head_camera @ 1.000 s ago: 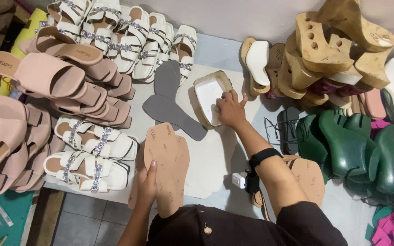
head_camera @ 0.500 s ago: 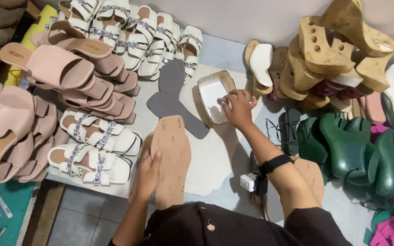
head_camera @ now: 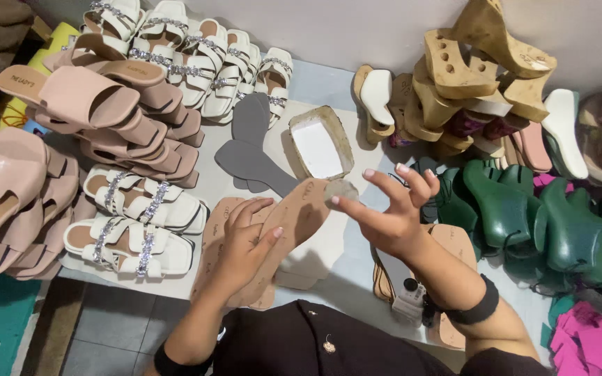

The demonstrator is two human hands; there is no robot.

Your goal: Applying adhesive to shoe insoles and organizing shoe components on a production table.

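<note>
My left hand (head_camera: 245,244) grips a tan insole (head_camera: 297,212) and holds it tilted up off the white table (head_camera: 346,257), toe pointing right. My right hand (head_camera: 395,209) is at that toe, with thumb and forefinger pinching a small grey lump (head_camera: 341,189) against the tip and the other fingers spread. A black band is on my right wrist. Under my left hand lies a small stack of more tan insoles (head_camera: 214,233). Just behind the toe sits a shallow tray with a white inside (head_camera: 299,125).
Two dark grey insoles (head_camera: 245,150) lie beside the tray. White jewelled sandals (head_camera: 134,233) and pink mules (head_camera: 85,97) fill the left side. Wooden wedge soles (head_camera: 468,69) are piled at the back right, green shoes (head_camera: 524,209) at the right, pink scraps (head_camera: 580,341) in the corner.
My right hand has left the tray and come toward me to the insole's toe. My left hand has lifted the insole off the stack and tilted it up.
</note>
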